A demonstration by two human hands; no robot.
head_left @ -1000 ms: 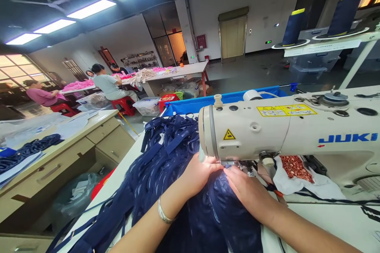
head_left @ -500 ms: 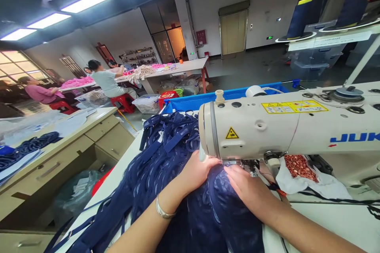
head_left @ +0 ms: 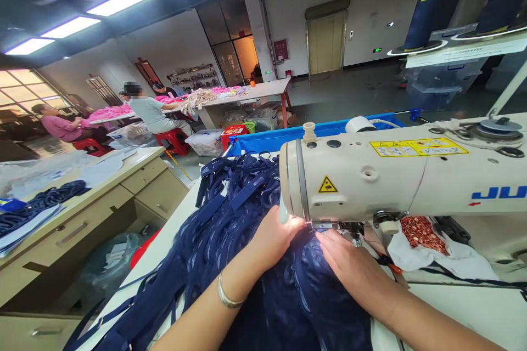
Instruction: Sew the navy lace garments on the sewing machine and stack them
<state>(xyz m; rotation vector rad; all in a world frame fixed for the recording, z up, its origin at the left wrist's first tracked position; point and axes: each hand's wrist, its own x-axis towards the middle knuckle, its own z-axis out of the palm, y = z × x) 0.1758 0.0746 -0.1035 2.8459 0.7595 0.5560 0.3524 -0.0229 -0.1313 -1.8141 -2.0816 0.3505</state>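
A cream sewing machine (head_left: 370,178) stands across the white table (head_left: 461,307). A heap of navy lace fabric and straps (head_left: 230,214) lies under its head and spills to the left. My left hand (head_left: 274,238) presses on the navy fabric just left of the needle, its fingers curled and pinching the cloth. A silver bracelet sits on that wrist. My right hand (head_left: 349,269) lies on the same fabric right in front of the presser foot, fingers flat and together, tips at the needle.
A red-patterned cloth on white fabric (head_left: 424,236) lies behind the needle. A blue bin (head_left: 267,145) stands behind the table, thread cones (head_left: 432,16) at the upper right. A wooden desk with drawers (head_left: 102,203) is on the left. Other people sit at far tables (head_left: 230,98).
The view has shifted slightly, so the machine sits a little further right. Both hands have stayed at the needle on the navy fabric, edging a little with it.
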